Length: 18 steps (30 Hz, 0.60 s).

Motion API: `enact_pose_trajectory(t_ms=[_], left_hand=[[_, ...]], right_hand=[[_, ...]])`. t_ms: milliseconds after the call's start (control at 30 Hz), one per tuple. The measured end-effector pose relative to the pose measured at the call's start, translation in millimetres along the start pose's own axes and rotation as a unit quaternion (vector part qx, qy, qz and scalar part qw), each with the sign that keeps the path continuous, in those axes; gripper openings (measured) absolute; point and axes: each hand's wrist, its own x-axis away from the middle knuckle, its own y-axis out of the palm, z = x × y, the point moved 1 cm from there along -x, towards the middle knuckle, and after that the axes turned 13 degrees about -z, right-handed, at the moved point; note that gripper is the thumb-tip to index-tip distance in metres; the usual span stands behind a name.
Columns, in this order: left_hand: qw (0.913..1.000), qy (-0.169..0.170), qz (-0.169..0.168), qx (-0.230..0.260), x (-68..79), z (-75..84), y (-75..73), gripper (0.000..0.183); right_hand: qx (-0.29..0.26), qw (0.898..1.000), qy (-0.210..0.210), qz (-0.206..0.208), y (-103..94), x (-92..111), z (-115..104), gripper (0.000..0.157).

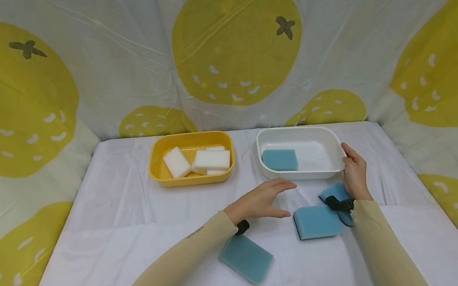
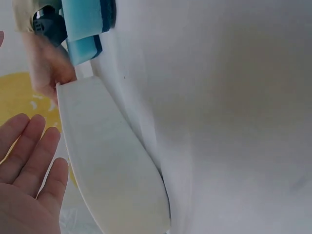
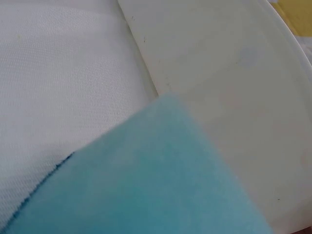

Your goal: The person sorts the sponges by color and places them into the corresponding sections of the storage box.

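My right hand (image 1: 355,172) grips the right end of a white plastic basin (image 1: 290,174); its fingertips are partly hidden by the rim. A blue sponge (image 1: 279,160) lies inside that basin at the left. In front of the basin, my left hand (image 1: 262,200) hovers with fingers spread and thumb apart, holding nothing. To the right of its fingertips, a blue sponge (image 1: 318,222) with a dark scouring side lies on the cloth. More blue sponge (image 1: 335,192) shows beneath my right wrist, partly covered. Another blue sponge (image 1: 246,258) lies below my left wrist.
A yellow basin (image 1: 193,181) at the back left contains several white sponges (image 1: 211,159). White cloth (image 1: 177,208) covers the table. Lemon-patterned fabric (image 1: 237,41) hangs behind and along both sides.
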Motion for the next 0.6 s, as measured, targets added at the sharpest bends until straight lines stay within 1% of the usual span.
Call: enact_pose_trajectory(t_ms=[267,467,600], left_hand=[[0.9994,-0.004,-0.021,-0.026,-6.2,6.9,12.3,0.071],[0.9981,-0.014,-0.05,-0.034,-13.6,12.3,19.4,0.076],[0.9962,-0.015,-0.062,-0.058,-17.4,16.1,23.8,0.08]], right_hand=[[0.014,1.0,0.001,0.004,0.9,0.2,-0.4,0.05],[0.01,1.0,0.001,-0.001,0.7,1.4,-0.8,0.05],[0.01,1.0,-0.004,-0.001,1.0,2.2,-0.9,0.05]])
